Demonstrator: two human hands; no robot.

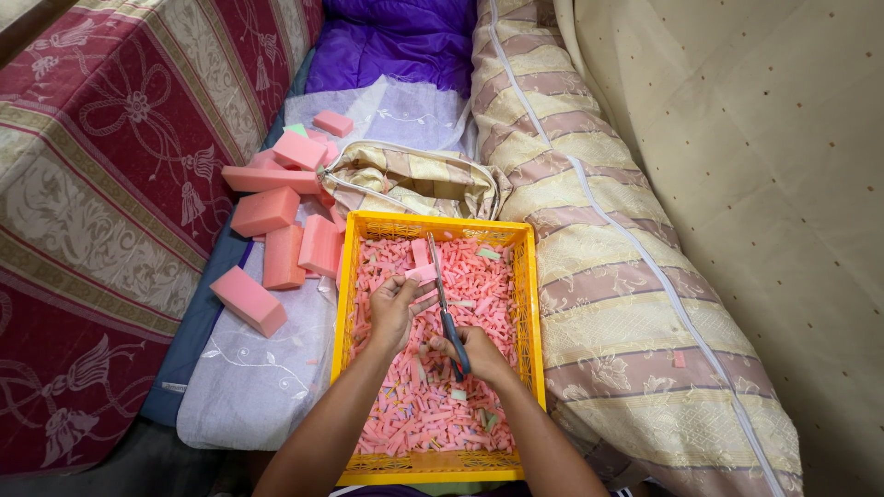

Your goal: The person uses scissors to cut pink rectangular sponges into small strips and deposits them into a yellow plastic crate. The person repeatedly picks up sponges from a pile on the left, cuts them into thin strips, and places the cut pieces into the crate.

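Observation:
A yellow plastic crate [346, 304] sits in front of me, filled with several small pink foam strips [433, 414]. My left hand [396, 308] hovers over the crate and pinches a pink foam piece [422, 263] by its lower end. My right hand [471, 354] grips the dark blue handles of a pair of scissors [442, 299]. The blades point away from me and their tips lie against the held foam piece.
Several uncut pink foam blocks [276, 216] lie piled on a white cloth [249, 387] left of the crate. A red patterned cover [101, 212] rises at the left. A striped bolster [608, 276] and beige fabric [783, 184] lie at the right, purple cloth [396, 41] beyond.

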